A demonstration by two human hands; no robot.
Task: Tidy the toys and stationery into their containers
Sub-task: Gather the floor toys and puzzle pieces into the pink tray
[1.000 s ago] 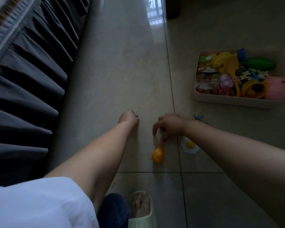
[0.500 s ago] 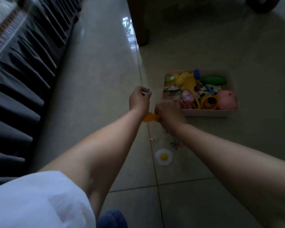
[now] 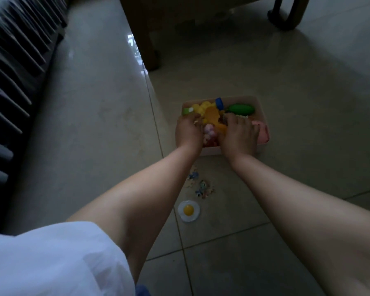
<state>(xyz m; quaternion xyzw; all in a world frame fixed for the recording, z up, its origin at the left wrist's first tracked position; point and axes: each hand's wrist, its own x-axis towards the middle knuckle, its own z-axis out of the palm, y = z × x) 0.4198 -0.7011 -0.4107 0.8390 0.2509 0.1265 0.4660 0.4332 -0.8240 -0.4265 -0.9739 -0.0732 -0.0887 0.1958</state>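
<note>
Both hands are down in the bin (image 3: 262, 112), a shallow pinkish tray on the tiled floor (image 3: 98, 124) that already holds most of the toys: a green toy (image 3: 241, 108), a blue cap (image 3: 219, 103), a yellow heap (image 3: 201, 107), an orange piece (image 3: 214, 117) and something pink at the right edge (image 3: 263, 133). The left hand (image 3: 188, 133) lies over the bin's left part with its fingers bent down among the toys; whether it grasps anything there I cannot tell. The right hand (image 3: 238, 135) is spread over the middle, fingers pointing into the pile and touching it, and again the pictures do not show whether it is letting go of a piece or merely pressing the pile flat. So the job looks well advanced but not finished. 2 lots are left outside the bin, both on the floor between it and the person: a small scatter of puzzle pieces (image 3: 201, 185) just short of the bin's near wall, and a toy egg (image 3: 188, 210), white with a yellow yolk, a little nearer the person and apart from the pieces. No stationery or second container can be made out, so how that half of the task stands cannot be judged. The next pickups are probably the egg and then the pieces, which lie flat and may need pinching up 1 by 1.
</note>
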